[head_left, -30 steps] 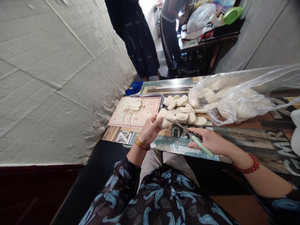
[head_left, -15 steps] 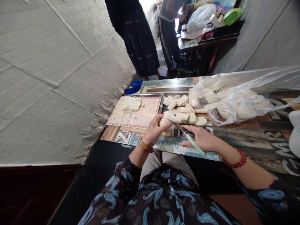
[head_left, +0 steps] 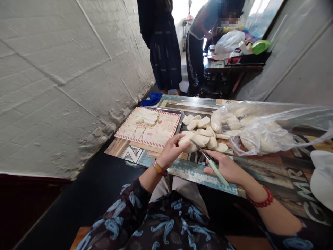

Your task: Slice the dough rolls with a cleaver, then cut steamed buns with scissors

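Observation:
My left hand [head_left: 170,152] grips a pale bread bun [head_left: 185,140] at the table's near side, thumb on top. In my right hand [head_left: 228,167] are scissors with a light green handle [head_left: 218,173]; their dark blades reach up to the bun's right side. Just beyond both hands lies a pile of pale bread pieces [head_left: 204,122]. Further right, a clear plastic bag [head_left: 275,133] holds more whole buns. To the left, some pieces [head_left: 150,119] rest on a printed paper sheet [head_left: 145,138] over a metal tray [head_left: 180,129].
A blue cloth [head_left: 151,99] lies at the table's far left corner, beside the white wall [head_left: 65,80]. A white object [head_left: 322,177] stands at the right edge. Two people [head_left: 165,52] are beyond the table, near a cluttered second table [head_left: 234,67].
My view has shifted, so the table sits slightly lower in it. Both hands keep their hold, with the scissors still against the bun. The person at the back now bends over the second table.

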